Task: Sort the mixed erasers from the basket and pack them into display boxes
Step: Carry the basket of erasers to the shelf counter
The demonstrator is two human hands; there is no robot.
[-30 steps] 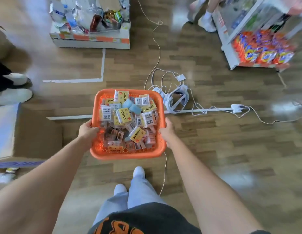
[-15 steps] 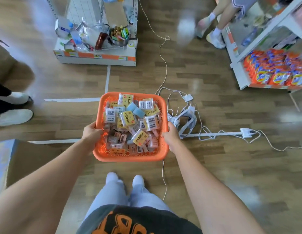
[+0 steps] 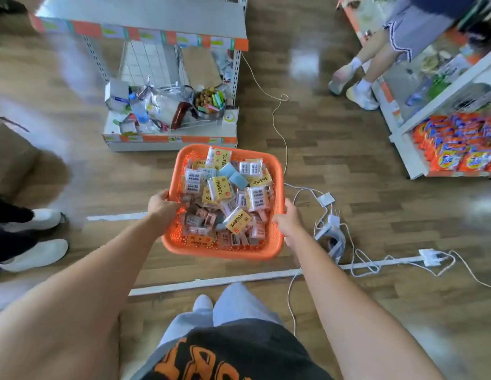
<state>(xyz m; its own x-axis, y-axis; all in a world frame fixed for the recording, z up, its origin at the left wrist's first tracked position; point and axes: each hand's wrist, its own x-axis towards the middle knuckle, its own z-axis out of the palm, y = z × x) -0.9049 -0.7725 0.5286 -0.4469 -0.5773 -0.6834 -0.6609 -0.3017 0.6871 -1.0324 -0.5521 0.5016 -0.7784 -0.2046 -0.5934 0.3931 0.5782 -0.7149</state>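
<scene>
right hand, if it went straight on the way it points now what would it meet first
The orange basket: the right hand grips its right rim, and its line runs on inward to the heaped erasers, though depth is unclear.

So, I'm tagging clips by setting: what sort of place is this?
Probably a small shop: price-strip shelving, stacked detergent packs, and a basket of packaged erasers.
</scene>
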